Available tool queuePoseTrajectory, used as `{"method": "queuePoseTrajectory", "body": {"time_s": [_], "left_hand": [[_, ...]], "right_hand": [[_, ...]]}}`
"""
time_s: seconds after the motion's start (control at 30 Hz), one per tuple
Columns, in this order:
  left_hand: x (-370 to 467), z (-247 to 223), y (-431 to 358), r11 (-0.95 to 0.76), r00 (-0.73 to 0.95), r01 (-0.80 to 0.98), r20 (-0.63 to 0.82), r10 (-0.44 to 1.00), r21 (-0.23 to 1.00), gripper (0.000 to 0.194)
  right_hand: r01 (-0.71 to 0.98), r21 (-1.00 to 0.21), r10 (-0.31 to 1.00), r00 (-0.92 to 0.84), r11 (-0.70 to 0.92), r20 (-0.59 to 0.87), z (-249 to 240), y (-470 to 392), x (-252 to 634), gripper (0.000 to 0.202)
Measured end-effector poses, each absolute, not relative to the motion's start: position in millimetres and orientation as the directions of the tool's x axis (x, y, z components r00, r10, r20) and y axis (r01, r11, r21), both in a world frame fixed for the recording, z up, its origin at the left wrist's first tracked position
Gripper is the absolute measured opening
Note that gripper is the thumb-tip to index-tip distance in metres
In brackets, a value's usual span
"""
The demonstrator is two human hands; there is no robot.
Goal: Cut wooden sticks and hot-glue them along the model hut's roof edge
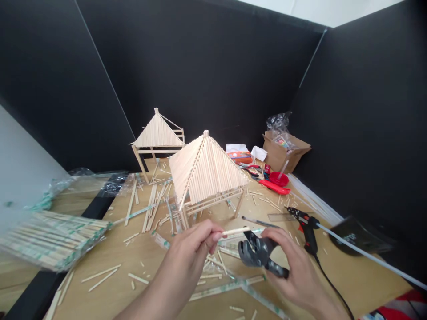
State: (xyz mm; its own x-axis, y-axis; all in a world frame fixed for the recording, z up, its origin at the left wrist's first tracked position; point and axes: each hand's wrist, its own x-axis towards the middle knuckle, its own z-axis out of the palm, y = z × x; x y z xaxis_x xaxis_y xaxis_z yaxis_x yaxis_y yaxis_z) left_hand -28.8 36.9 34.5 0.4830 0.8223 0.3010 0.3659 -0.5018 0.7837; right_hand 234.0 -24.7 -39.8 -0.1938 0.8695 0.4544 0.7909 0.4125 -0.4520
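Between the fingertips of my left hand (pixel 196 244) is a short pale wooden stick (pixel 236 231), pointing right. My right hand (pixel 295 269) grips a black hand cutter (pixel 258 252), whose upper blade is at the stick's right end; whether it touches is hard to tell. Just beyond my hands stands a small hut model (pixel 215 178) made of sticks, with a sloped roof on posts. A second stick hut (pixel 156 133) stands behind it to the left, its roof partly open on the right side.
Loose sticks (pixel 153 209) and offcuts litter the wooden table (pixel 110 253). At left lies a plastic-wrapped bundle of sticks (pixel 56 240). On the right are a glue gun (pixel 305 229) with a cord, a red-handled tool (pixel 275 186), a cardboard box (pixel 290 153) and long glue sticks (pixel 313 200).
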Motion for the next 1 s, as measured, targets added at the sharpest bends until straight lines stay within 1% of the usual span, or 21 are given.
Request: {"method": "queuePoseTrajectory", "body": {"time_s": [0.13, 0.23, 0.37, 0.5, 0.8, 1.0], "left_hand": [[-24, 35, 38, -0.696, 0.549, 0.279, 0.484, 0.681, 0.662, 0.023], [-23, 30, 39, -0.773, 0.594, 0.197, 0.554, 0.583, 0.603, 0.026], [-23, 24, 41, -0.776, 0.637, 0.145, 0.542, 0.548, 0.614, 0.030], [-22, 28, 41, -0.783, 0.655, 0.110, 0.548, 0.520, 0.612, 0.030], [-20, 35, 42, -0.790, 0.663, 0.105, 0.550, 0.509, 0.605, 0.036], [-17, 32, 38, -0.753, 0.661, 0.100, 0.523, 0.538, 0.650, 0.045]], "right_hand": [[0.779, -0.390, 0.791, -0.212, 0.492, 0.574, -31, -21, 226, 0.043], [0.788, -0.339, 0.748, -0.219, 0.514, 0.626, -25, -17, 219, 0.042], [0.788, -0.317, 0.724, -0.222, 0.528, 0.653, -20, -12, 214, 0.043], [0.781, -0.297, 0.711, -0.250, 0.549, 0.657, -18, -10, 212, 0.046], [0.777, -0.289, 0.714, -0.273, 0.559, 0.645, -21, -12, 214, 0.048], [0.762, -0.313, 0.718, -0.271, 0.567, 0.641, -26, -12, 216, 0.049]]}}
